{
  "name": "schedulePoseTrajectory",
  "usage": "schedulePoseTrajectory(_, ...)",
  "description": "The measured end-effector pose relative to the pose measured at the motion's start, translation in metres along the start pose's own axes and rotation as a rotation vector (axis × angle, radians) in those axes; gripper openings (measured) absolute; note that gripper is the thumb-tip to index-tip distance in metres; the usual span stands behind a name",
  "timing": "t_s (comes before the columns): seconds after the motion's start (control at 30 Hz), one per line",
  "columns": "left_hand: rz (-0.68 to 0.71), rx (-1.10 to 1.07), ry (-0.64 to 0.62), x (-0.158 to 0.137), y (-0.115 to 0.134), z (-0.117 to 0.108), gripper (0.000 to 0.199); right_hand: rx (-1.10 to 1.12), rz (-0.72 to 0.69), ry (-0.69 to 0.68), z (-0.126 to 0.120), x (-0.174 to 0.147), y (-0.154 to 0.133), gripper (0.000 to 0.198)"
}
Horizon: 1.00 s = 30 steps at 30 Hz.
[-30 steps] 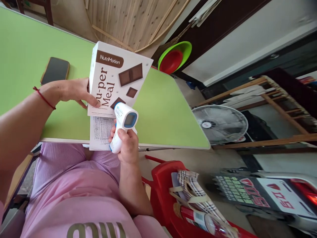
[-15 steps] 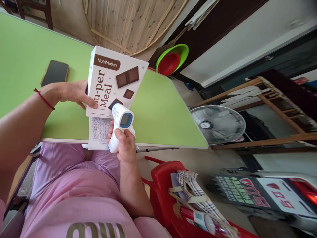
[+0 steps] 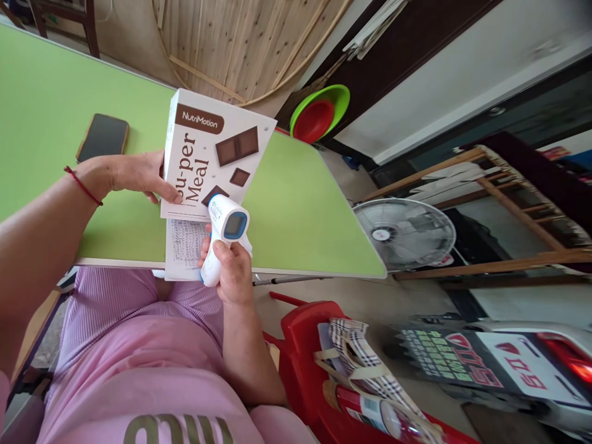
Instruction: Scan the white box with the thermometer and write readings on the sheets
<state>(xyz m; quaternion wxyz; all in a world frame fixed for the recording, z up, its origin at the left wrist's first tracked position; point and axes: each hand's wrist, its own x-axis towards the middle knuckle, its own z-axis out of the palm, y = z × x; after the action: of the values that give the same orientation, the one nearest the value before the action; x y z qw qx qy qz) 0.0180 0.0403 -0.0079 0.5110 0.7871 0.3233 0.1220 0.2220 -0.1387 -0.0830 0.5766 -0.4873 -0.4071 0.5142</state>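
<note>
The left hand [image 3: 134, 176] clasps the left edge of a white cardboard box [image 3: 208, 166], thumb across the printed front and the other fingers hidden behind it, holding the box tilted up over the near edge of the green table [image 3: 300, 209]. The right hand [image 3: 231, 271] is wrapped around the grip of a white and blue handheld thermometer [image 3: 222, 234], whose head points at the lower part of the box, close to it; whether the nose touches the cardboard cannot be told. The box looks light and stiff, though its thin walls would likely dent under a hard squeeze, so a grip along an edge or corner, as here, seems the safest hold. The thermometer is smooth hard plastic and could slip; its curved handle is the natural place to grasp it. A dark phone [image 3: 102, 137] lies flat on the table to the far left. A red chair [image 3: 305, 345] with a checked bag [image 3: 361, 357] stands near right, and a fan [image 3: 404, 233] lies on the floor beyond.
</note>
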Motion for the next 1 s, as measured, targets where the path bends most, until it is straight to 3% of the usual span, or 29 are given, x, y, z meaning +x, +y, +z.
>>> schedulePoseTrajectory(1.0,-0.009,0.017,-0.029,-0.0014,-0.0013,-0.0024,0.077,0.001,0.012,-0.023,-0.0018,0.0019,0.0015,0.042)
